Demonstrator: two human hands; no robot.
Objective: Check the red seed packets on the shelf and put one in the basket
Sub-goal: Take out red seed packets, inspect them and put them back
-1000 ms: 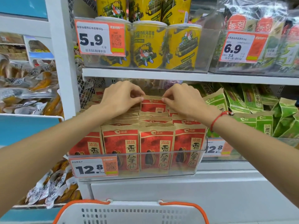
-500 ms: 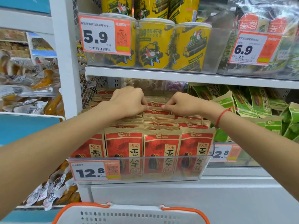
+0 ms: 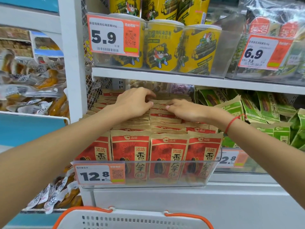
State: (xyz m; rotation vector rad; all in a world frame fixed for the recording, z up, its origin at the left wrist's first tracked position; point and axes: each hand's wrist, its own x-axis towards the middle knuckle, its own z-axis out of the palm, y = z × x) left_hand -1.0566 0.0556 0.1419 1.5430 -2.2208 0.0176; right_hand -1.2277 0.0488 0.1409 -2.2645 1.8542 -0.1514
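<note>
1. White shopping basket [image 3: 132, 219] with orange handles, cut off at the bottom edge.
2. Red seed packets [image 3: 168, 154] stand in rows in a clear bin [image 3: 212, 172] on the shelf.
3. Left hand [image 3: 133, 104] and right hand [image 3: 184, 110], fingers curled, pinch back-row packet tops (fingertips partly hidden), deeper in than before.

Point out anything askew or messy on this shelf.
The green packets right of the red packets lean and flop at mixed angles, unlike the red ones, which stand in neat rows. Both hands, left and right, finger the red rows' tops. Nothing looks spilled or torn.
</note>
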